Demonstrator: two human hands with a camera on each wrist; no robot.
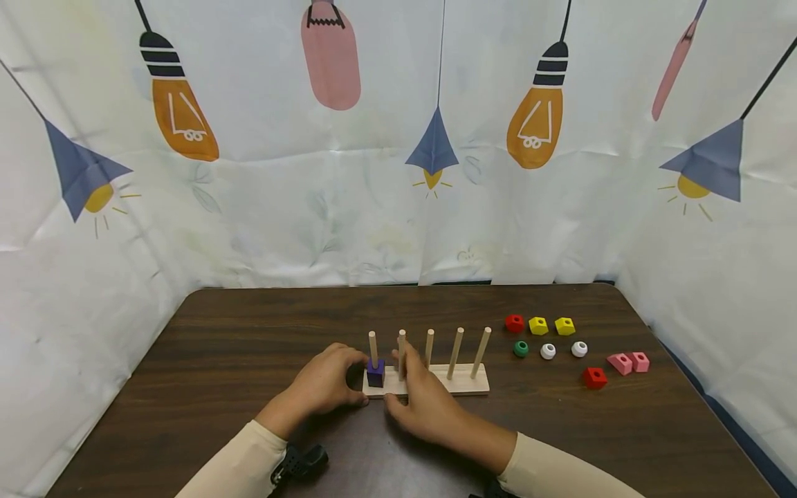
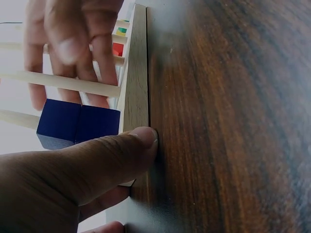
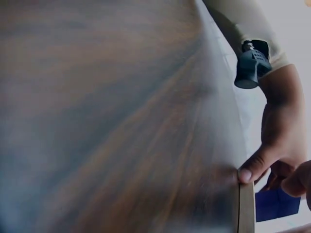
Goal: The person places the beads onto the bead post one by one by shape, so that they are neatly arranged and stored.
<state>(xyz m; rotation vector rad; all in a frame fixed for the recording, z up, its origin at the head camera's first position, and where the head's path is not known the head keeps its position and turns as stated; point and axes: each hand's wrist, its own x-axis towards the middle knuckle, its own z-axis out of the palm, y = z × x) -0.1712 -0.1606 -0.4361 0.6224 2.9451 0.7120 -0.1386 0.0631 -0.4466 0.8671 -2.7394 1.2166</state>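
A pale wooden peg board (image 1: 470, 385) with several upright pegs lies on the table. Two dark blue-purple cubes (image 2: 58, 121) sit stacked on its leftmost peg (image 1: 373, 344). My left hand (image 1: 320, 382) grips the board's left end; in the left wrist view its thumb (image 2: 116, 153) presses the front edge. Around the second peg (image 1: 401, 340) is my right hand (image 1: 429, 404), fingers behind it and thumb apart in front, with nothing visible held. The right wrist view also shows the left hand (image 3: 282, 131) at the board's end.
Right of the board lie red beads (image 1: 514, 323) (image 1: 594, 377), yellow beads (image 1: 538, 326), a green bead (image 1: 521, 348), white beads (image 1: 548, 351) and pink beads (image 1: 619, 364). A patterned white curtain (image 1: 386, 228) hangs behind the brown table (image 1: 249, 332).
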